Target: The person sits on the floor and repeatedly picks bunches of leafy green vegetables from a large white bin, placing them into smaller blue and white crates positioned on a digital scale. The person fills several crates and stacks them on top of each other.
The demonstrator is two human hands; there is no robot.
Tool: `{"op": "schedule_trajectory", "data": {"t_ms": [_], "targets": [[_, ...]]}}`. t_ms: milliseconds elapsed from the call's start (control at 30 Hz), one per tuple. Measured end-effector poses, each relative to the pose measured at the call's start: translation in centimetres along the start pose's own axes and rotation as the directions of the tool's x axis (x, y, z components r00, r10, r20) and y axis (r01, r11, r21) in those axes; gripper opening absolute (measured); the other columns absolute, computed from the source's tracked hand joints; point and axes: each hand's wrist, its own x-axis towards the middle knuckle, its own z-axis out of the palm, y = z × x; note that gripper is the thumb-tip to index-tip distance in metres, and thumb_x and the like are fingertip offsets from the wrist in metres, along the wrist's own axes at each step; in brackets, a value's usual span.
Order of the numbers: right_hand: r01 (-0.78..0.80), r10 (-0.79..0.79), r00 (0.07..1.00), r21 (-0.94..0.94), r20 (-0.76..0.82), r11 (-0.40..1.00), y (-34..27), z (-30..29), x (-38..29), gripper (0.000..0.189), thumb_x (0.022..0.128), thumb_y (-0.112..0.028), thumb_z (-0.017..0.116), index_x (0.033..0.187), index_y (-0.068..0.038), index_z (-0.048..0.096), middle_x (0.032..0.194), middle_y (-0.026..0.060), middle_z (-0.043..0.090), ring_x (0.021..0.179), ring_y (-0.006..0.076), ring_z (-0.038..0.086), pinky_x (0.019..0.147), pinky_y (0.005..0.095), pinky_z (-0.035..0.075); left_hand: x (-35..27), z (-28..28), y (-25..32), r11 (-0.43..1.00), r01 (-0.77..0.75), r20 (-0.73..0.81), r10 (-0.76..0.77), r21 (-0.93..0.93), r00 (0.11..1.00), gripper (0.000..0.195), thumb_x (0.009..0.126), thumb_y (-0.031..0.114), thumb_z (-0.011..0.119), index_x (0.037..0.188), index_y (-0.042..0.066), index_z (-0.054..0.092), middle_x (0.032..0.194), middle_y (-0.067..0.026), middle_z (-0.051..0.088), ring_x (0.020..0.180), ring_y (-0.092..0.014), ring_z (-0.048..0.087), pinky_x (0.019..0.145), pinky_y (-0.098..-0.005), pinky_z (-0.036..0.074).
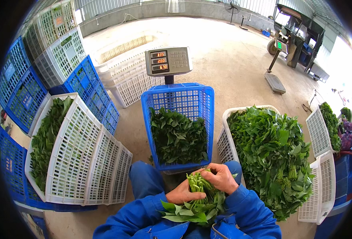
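Observation:
A bunch of leafy green stems lies over my lap, its cut ends up and its leaves hanging towards me. My left hand is wrapped around the stems from the left, thumb across them. On the right, my right hand pinches at the stem ends with thumb and fingers. Just beyond my knees, a blue plastic crate holds dark leafy greens in its lower part. To its right, a white plastic crate is heaped with leafy greens, some in bunches.
A digital scale display stands behind the blue crate. Stacked white crates with greens and blue crates rise at left. At right are more white crates and a person's patterned sleeve. A platform scale and a vehicle stand farther back.

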Motion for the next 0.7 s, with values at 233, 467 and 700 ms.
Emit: {"op": "schedule_trajectory", "data": {"t_ms": [233, 467, 700], "targets": [[-0.075, 0.083, 0.990, 0.073, -0.116, 0.994, 1.6, 1.0, 1.9, 0.041, 0.089, -0.036, 0.080, 0.075, 0.000, 0.065, 0.067, -0.0035, 0.060, 0.065, 0.0034, 0.048, 0.055, 0.0262, 0.041, 0.8, 0.1, -2.5, 0.995, -0.074, -0.116, 0.065, -0.067, 0.991, 0.080, 0.087, 0.015, 0.079, 0.152, 0.005, 0.034, 0.135, -0.0046, 0.055, 0.124, -0.016, 0.053, 0.105, -0.0353, 0.044], [0.054, -0.221, 0.934, -0.499, -0.281, 0.865, 3.7, 2.4, 4.0, 0.073, 0.083, -0.047, 0.080, 0.134, -0.001, 0.055, 0.123, 0.0187, 0.062, 0.114, 0.0307, 0.059, 0.098, 0.0423, 0.048, 2.3, -2.8, -5.7, 0.974, -0.033, -0.357, -0.051, -0.226, 0.933, 0.044, 0.091, 0.010, 0.074, 0.131, 0.002, 0.057, 0.118, -0.0035, 0.066, 0.105, -0.017, 0.065, 0.090, -0.0336, 0.054], [0.274, -0.194, 0.947, -0.327, 0.256, 0.904, 4.0, 0.4, 0.3, 0.127, 0.063, -0.069, 0.086, 0.161, -0.012, 0.027, 0.158, 0.0333, 0.022, 0.144, 0.0541, 0.026, 0.118, 0.0584, 0.027, 4.7, -7.0, -1.8, 0.878, -0.229, -0.374, 0.063, -0.420, 0.925, 0.027, 0.097, 0.011, 0.065, 0.122, 0.003, 0.063, 0.110, -0.0092, 0.072, 0.093, -0.021, 0.072, 0.080, -0.0366, 0.060]]}}
